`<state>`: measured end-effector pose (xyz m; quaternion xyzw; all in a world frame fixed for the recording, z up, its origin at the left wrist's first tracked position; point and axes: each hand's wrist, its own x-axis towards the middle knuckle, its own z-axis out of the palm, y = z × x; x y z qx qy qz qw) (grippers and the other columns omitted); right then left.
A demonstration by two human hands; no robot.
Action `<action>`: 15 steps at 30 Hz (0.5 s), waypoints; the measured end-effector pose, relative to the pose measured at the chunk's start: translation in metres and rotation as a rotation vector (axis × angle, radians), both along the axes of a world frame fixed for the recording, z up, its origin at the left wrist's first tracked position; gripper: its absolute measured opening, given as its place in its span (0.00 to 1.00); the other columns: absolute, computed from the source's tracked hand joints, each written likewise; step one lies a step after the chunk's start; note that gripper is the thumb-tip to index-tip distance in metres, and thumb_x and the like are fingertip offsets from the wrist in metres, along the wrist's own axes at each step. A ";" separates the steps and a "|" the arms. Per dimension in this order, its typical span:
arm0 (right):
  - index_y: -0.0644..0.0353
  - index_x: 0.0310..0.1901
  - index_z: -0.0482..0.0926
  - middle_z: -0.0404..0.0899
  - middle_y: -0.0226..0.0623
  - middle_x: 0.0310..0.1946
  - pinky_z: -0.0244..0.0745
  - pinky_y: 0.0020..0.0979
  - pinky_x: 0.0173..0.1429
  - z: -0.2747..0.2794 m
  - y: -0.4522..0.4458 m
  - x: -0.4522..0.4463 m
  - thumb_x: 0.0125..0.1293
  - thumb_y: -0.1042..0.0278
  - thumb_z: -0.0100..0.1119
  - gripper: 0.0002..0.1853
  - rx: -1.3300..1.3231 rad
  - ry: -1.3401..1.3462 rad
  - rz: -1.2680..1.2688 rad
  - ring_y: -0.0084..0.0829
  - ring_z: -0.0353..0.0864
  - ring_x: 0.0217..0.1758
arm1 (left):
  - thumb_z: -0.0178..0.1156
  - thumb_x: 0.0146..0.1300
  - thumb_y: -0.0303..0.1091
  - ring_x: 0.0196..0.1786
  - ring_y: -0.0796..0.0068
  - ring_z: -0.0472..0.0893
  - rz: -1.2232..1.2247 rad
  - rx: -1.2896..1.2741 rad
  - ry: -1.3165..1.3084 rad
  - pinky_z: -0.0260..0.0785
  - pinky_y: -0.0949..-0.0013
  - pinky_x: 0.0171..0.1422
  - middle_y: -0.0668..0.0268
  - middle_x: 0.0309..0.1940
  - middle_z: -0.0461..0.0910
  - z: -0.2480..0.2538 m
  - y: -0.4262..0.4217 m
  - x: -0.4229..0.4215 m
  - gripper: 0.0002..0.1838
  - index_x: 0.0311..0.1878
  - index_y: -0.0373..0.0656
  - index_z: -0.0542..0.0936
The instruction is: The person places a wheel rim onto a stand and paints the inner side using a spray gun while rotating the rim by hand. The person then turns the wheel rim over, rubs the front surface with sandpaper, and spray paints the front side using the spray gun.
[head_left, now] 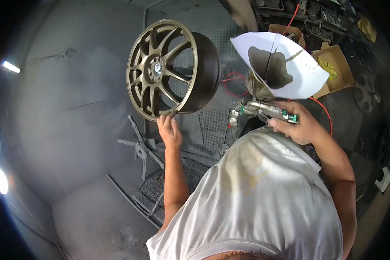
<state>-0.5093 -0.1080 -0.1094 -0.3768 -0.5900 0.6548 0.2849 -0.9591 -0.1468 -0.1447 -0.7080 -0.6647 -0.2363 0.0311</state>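
Note:
A bronze alloy wheel rim (190, 73) stands with its multi-spoke face turned to the left. My left hand (170, 131) is at the rim's lower edge, fingers closed on it; the fingertips are partly hidden. In my right hand (300, 125) is a silver spray gun (264, 108) with green fittings, its nozzle end pointing left, below and right of the rim. Just beyond the gun is a white paper cone (305, 73) with a dark brown patch inside. How the cone joins the gun cannot be made out.
A grey cross-shaped stand (141, 149) is below the rim. Red hose (326, 115) runs at the right, near a cardboard box (340, 71) holding something yellow. Cluttered shelves (316, 17) stand at the back right. Lamps (1, 181) light the grey wall at left.

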 end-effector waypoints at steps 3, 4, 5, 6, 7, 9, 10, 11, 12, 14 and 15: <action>0.62 0.58 0.82 0.87 0.44 0.48 0.74 0.33 0.61 -0.014 -0.007 -0.008 0.72 0.58 0.64 0.19 0.345 -0.096 -0.210 0.31 0.83 0.52 | 0.53 0.71 0.35 0.52 0.49 0.76 0.019 0.008 0.009 0.67 0.52 0.60 0.54 0.47 0.80 -0.003 0.005 0.015 0.16 0.52 0.37 0.84; 0.62 0.58 0.82 0.87 0.44 0.48 0.74 0.33 0.61 -0.012 -0.003 -0.007 0.72 0.58 0.64 0.19 0.346 -0.097 -0.208 0.31 0.83 0.52 | 0.53 0.71 0.35 0.52 0.49 0.76 0.022 0.008 0.007 0.67 0.52 0.60 0.54 0.47 0.80 -0.004 0.005 0.015 0.16 0.52 0.37 0.84; 0.63 0.57 0.83 0.86 0.36 0.42 0.75 0.32 0.55 -0.008 0.003 -0.005 0.72 0.60 0.64 0.18 0.295 -0.162 -0.254 0.27 0.82 0.46 | 0.53 0.71 0.35 0.53 0.49 0.76 0.016 0.016 -0.001 0.67 0.52 0.61 0.54 0.47 0.80 -0.005 0.003 0.013 0.16 0.52 0.37 0.84; 0.64 0.56 0.83 0.85 0.28 0.36 0.76 0.30 0.49 -0.007 0.010 -0.005 0.73 0.62 0.65 0.16 0.243 -0.225 -0.300 0.23 0.81 0.40 | 0.54 0.71 0.35 0.53 0.49 0.76 0.009 0.024 -0.007 0.67 0.52 0.62 0.55 0.48 0.81 -0.006 0.002 0.011 0.16 0.53 0.38 0.84; 0.64 0.57 0.82 0.85 0.29 0.38 0.76 0.29 0.49 -0.021 0.016 -0.007 0.73 0.62 0.65 0.17 0.303 -0.199 -0.349 0.21 0.80 0.40 | 0.54 0.71 0.35 0.53 0.49 0.76 0.010 0.023 -0.008 0.67 0.52 0.62 0.55 0.48 0.81 -0.008 0.000 0.009 0.16 0.53 0.38 0.84; 0.62 0.61 0.80 0.83 0.29 0.35 0.75 0.25 0.43 -0.025 0.024 -0.014 0.73 0.62 0.64 0.19 0.313 -0.102 -0.366 0.18 0.78 0.37 | 0.54 0.71 0.34 0.55 0.49 0.77 0.008 0.066 0.004 0.66 0.53 0.65 0.55 0.51 0.81 -0.012 -0.003 0.006 0.16 0.54 0.38 0.85; 0.61 0.62 0.80 0.83 0.28 0.35 0.74 0.25 0.41 -0.031 0.021 -0.015 0.73 0.61 0.64 0.20 0.288 -0.071 -0.360 0.17 0.78 0.36 | 0.54 0.71 0.34 0.55 0.49 0.77 0.005 0.064 0.005 0.66 0.53 0.65 0.55 0.51 0.81 -0.013 -0.005 0.005 0.16 0.54 0.38 0.85; 0.60 0.63 0.80 0.82 0.28 0.34 0.74 0.24 0.39 -0.036 0.018 -0.017 0.73 0.61 0.63 0.20 0.263 -0.040 -0.355 0.16 0.77 0.35 | 0.53 0.71 0.33 0.56 0.49 0.77 0.025 0.058 0.008 0.66 0.52 0.66 0.54 0.53 0.81 -0.014 -0.008 0.005 0.17 0.55 0.39 0.85; 0.60 0.63 0.80 0.82 0.27 0.33 0.73 0.23 0.36 -0.036 0.008 -0.019 0.73 0.60 0.64 0.21 0.155 -0.054 -0.272 0.15 0.77 0.34 | 0.52 0.71 0.33 0.57 0.50 0.77 0.047 0.050 0.010 0.66 0.52 0.67 0.54 0.54 0.81 -0.014 -0.009 0.004 0.17 0.56 0.39 0.84; 0.58 0.63 0.80 0.81 0.26 0.33 0.70 0.21 0.27 -0.026 -0.004 -0.017 0.72 0.58 0.65 0.22 -0.076 -0.064 -0.071 0.13 0.75 0.30 | 0.52 0.71 0.32 0.57 0.50 0.77 0.044 0.049 0.011 0.66 0.52 0.67 0.54 0.54 0.81 -0.015 -0.009 0.001 0.18 0.57 0.39 0.84; 0.59 0.63 0.80 0.84 0.32 0.38 0.73 0.27 0.42 -0.016 -0.005 -0.017 0.71 0.59 0.65 0.22 -0.167 -0.079 0.004 0.21 0.79 0.38 | 0.52 0.71 0.32 0.57 0.50 0.77 0.042 0.050 0.010 0.66 0.52 0.67 0.53 0.54 0.81 -0.016 -0.010 -0.001 0.18 0.58 0.39 0.84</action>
